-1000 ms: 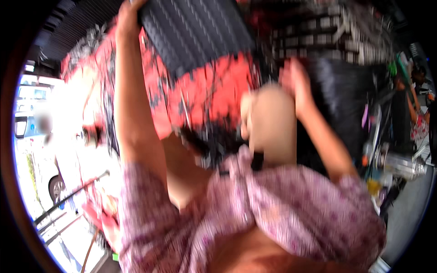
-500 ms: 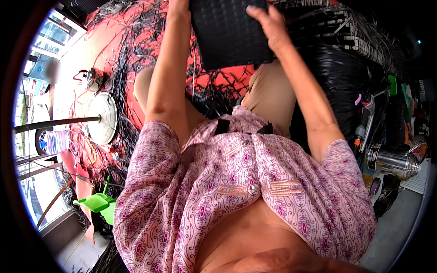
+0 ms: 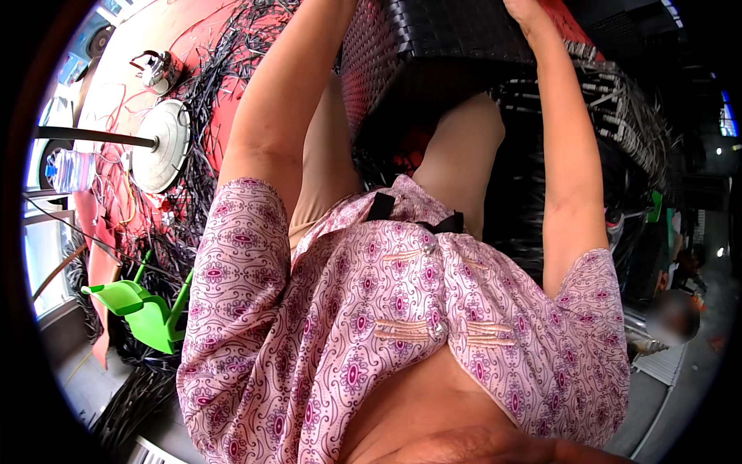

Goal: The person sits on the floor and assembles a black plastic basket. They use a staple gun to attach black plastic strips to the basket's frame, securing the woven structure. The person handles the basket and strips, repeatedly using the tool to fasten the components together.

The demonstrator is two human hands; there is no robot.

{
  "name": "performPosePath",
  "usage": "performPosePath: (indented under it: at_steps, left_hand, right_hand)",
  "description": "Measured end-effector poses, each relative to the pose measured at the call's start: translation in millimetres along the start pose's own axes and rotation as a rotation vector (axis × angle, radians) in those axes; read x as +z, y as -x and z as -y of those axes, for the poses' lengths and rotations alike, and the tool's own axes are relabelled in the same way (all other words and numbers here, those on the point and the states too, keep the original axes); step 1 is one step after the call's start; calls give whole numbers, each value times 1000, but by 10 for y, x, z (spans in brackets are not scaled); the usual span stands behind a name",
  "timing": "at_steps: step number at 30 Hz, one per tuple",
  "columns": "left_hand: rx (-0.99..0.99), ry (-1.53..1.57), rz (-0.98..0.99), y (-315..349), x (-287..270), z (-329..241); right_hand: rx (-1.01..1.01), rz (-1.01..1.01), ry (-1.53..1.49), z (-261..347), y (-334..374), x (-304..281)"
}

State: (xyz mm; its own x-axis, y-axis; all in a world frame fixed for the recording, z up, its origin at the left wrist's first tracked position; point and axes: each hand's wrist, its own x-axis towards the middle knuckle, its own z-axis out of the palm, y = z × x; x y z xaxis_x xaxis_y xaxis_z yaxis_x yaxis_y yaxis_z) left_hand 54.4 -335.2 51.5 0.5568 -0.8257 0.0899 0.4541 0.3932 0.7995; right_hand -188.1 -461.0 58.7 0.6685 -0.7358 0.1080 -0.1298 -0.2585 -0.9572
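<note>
A black box-shaped basket (image 3: 471, 27), woven from flat glossy strips, stands tilted above and between my knees at the top of the view. One corner and two woven sides show; its upper part is cut off. My left forearm reaches up along the basket's left side, and the hand is beyond the upper edge. On the other side, my right hand (image 3: 525, 11) is at the basket's right edge, only partly in view. Its fingers are hidden, so its grip does not show. Shadow darkens the basket's underside.
Loose black strips (image 3: 205, 108) lie over the red floor covering (image 3: 232, 139) at left. Nearby are a round white base with a pole (image 3: 162, 147), a metal kettle (image 3: 160, 71) and a bright green plastic item (image 3: 151, 309). Grey-and-black woven work (image 3: 610, 108) stands at right.
The black woven piece has turned from one flat face to a cornered box and shifted right. My arms are farther apart, and my left hand has gone out at the top. The view has shifted slightly.
</note>
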Motion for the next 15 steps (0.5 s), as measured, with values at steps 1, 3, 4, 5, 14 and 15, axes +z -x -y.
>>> performPosePath:
  at_steps: [1,3,4,5,14,15]
  left_hand:
    - [-38,6,26,-45,-122,-3]
    - [187,-24,76,-61,-328,103]
    - [295,-54,100,-33,-395,81]
    - [269,-24,200,1,-477,55]
    - [511,-280,-94,1634,-504,-8]
    - [450,-214,-41,1736,-555,89]
  right_hand:
    - [34,7,59,30,-55,46]
    - [109,32,99,108,-135,95]
    - [94,22,128,134,-159,109]
    - [78,12,157,170,-180,114]
    - [179,-11,115,356,28,176]
    - [175,22,95,300,-27,125]
